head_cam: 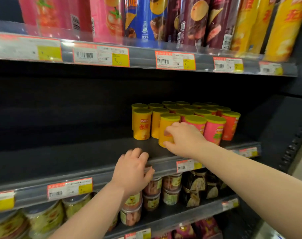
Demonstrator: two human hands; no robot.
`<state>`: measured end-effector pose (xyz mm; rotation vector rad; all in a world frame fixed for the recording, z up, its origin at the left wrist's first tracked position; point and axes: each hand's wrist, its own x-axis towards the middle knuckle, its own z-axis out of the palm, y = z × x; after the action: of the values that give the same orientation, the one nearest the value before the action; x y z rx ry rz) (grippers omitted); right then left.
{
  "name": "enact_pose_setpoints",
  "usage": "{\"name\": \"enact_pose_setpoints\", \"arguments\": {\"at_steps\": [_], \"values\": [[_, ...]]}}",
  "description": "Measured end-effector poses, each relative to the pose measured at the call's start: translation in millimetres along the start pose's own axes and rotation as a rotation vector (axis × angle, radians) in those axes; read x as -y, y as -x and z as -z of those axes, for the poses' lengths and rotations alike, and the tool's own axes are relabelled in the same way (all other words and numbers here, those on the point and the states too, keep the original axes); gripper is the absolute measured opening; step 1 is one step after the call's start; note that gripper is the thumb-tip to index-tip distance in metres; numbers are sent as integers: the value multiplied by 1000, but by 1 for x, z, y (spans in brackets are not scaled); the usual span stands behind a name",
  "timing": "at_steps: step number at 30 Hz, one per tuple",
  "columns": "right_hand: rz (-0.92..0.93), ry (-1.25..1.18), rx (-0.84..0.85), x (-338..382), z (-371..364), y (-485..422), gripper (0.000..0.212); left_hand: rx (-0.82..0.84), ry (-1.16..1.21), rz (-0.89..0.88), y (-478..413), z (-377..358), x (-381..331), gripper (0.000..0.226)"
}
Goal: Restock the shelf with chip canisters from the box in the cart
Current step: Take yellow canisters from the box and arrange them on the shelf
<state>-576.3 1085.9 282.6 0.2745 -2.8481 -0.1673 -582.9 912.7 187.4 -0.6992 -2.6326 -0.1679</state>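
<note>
On the dark middle shelf [77, 157] stand several short chip canisters with green lids, yellow ones on the left and pink and red ones on the right. My right hand [184, 138] grips a yellow canister [166, 125] at the front of the group, standing upright on the shelf. Another yellow canister [142, 124] stands just to its left. My left hand [131, 171] rests on the shelf's front edge, fingers curled over the rail, holding no canister. The box and cart are out of view.
The left half of the middle shelf is bare. Tall chip canisters [146, 19] fill the shelf above, behind price tags [102, 56]. Small snack jars [153, 187] and dark jars [196, 185] line the shelf below. A dark upright [291, 144] bounds the right side.
</note>
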Motion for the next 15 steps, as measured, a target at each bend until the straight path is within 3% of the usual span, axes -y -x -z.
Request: {"name": "enact_pose_setpoints", "arguments": {"at_steps": [3,6,15], "values": [[4,-25,63,14,-9,30,40,-89,2,-57,18,1,-2,41],[-14,-39,124,31,-24,58,40,-64,9,-110,39,1,-5,40],[-86,-41,358,89,-78,115,42,384,25,-62,105,-24,2,44]]}}
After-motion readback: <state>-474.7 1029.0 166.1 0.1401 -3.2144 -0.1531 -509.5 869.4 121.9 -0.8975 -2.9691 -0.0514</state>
